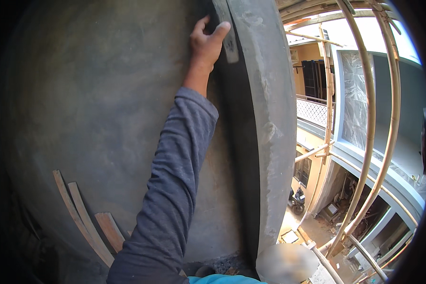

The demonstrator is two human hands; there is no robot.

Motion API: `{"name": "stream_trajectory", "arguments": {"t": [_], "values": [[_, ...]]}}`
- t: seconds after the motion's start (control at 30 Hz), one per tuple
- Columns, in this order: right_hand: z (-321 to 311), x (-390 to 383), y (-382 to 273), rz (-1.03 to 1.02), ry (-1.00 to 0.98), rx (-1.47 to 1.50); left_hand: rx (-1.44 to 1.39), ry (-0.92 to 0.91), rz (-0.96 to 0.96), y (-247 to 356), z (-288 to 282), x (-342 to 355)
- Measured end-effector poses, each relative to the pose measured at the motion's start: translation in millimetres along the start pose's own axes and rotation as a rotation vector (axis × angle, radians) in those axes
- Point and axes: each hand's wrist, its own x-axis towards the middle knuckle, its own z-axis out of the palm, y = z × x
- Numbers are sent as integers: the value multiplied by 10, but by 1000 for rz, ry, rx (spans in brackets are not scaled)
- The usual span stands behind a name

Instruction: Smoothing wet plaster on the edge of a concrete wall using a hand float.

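Observation:
My left arm, in a dark grey-blue sleeve, reaches up along a grey plastered wall [104,94]. At the top, my left hand [207,45] is closed on a narrow, cement-smeared strip [231,47], with the thumb lying against its side. Part of the fingers is hidden in the dark gap beside it. The strip lies upright along the inner edge of a grey plastered column [270,113], and its upper end runs out of the picture. Between wall and column is a deep shadowed recess [239,128]. My right hand is out of view.
Several wooden slats [110,229] lean on the wall at lower left. Bamboo scaffold poles [368,94] rise on the right, beyond the column's edge. Far below are a yard with a parked motorbike [297,201] and neighbouring buildings. A blurred patch covers the column's foot.

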Motion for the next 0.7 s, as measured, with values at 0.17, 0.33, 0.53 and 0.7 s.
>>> {"name": "stream_trajectory", "arguments": {"t": [0.17, 0.33, 0.53, 0.7], "values": [[-159, 166, -359, 23, 18, 61, 79, -58, -359, -373, -279, -953], [-266, 371, -660, 31, 12, 118, 48, -14, -528, -394, -307, -1077], [-192, 451, -757, 18, 19, 189, -47, 47, -226, 325, 58, -168], [-106, 424, -731, 8, 30, 236, -59, -16, -259, 192, 28, 152]]}}
